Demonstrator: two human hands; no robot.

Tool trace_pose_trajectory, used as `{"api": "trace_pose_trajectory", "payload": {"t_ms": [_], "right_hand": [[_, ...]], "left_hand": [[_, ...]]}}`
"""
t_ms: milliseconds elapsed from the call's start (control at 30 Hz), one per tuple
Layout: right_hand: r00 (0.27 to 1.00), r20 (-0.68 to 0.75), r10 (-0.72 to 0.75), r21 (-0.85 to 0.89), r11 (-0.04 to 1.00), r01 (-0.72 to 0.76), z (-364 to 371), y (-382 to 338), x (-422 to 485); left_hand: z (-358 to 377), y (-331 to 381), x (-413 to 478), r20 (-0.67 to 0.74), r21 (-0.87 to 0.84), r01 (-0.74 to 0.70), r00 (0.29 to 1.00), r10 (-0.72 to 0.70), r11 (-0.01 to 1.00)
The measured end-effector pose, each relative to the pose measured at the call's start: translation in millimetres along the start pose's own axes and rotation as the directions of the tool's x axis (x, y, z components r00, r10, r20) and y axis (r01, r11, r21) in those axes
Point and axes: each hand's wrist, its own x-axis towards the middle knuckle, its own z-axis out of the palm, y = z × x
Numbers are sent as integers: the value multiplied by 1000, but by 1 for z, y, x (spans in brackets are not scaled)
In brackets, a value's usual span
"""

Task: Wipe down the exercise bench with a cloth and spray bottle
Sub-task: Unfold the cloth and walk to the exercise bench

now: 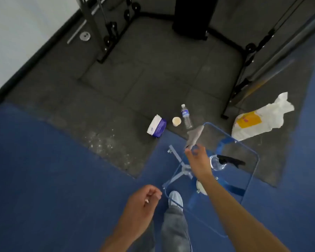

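Note:
My right hand (198, 160) reaches forward over a clear glass table (251, 180) and pinches the near end of a grey cloth (194, 136) that lies over the table's far edge. A clear spray bottle with a black trigger head (224, 161) lies on its side on the glass, just right of that hand. My left hand (144, 199) hangs lower left over the blue floor, fingers loosely curled, holding nothing. No exercise bench shows in this view.
On the dark rubber mat lie a purple wipes pack (156, 126), a small cup (176, 121), a water bottle (186, 116) and a white and yellow plastic bag (258, 120). A black machine frame (242, 57) stands behind. My shoe (175, 198) shows beneath the glass.

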Motion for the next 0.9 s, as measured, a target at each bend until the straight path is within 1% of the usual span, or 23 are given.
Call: {"api": "trace_pose_trajectory", "payload": {"t_ms": [33,100,133,200,233,333,400,433,567,667,767,833,900], "right_hand": [[1000,-19,3,2,1000,-3,8,-1,20],[996,-87,27,-20,999,-28,15,-4,49],[989,-140,55,-17,998,-57,17,-5,61],[966,-252,61,6,998,-62,22,5,75],[958,-280,59,8,998,-59,23,8,75],[948,-315,39,-20,999,-48,17,7,63],[950,-310,21,-10,1000,-26,11,3,45],[958,-288,4,-3,1000,-5,8,1,34],[988,-126,-93,57,993,100,2,-14,-20],[983,23,-182,131,975,178,-1,-42,-77],[931,183,-315,194,940,279,-1,-78,-145],[869,294,-397,220,913,343,3,-103,-193],[803,386,-454,231,890,392,12,-123,-233]], "left_hand": [[4,-6,11,-22,-25,1,1000,-1,1000],[7,-11,26,-55,-17,-6,998,5,1000],[7,-11,32,-71,-10,1,997,-2,1000],[12,-13,38,-68,-10,-3,998,3,1000],[14,-14,38,-69,-12,-8,998,7,1000],[12,-6,34,-96,-25,-6,995,3,1000],[11,1,25,-113,-55,2,994,-8,998],[11,5,19,-118,-74,7,993,-15,997],[2,20,-12,-131,-161,37,990,-58,986],[-11,32,-41,-182,-266,49,978,-100,963],[-30,44,-72,-202,-448,100,957,-210,888],[-44,49,-96,-185,-570,134,940,-285,811],[-62,51,-122,-203,-712,83,926,-317,698]]}}
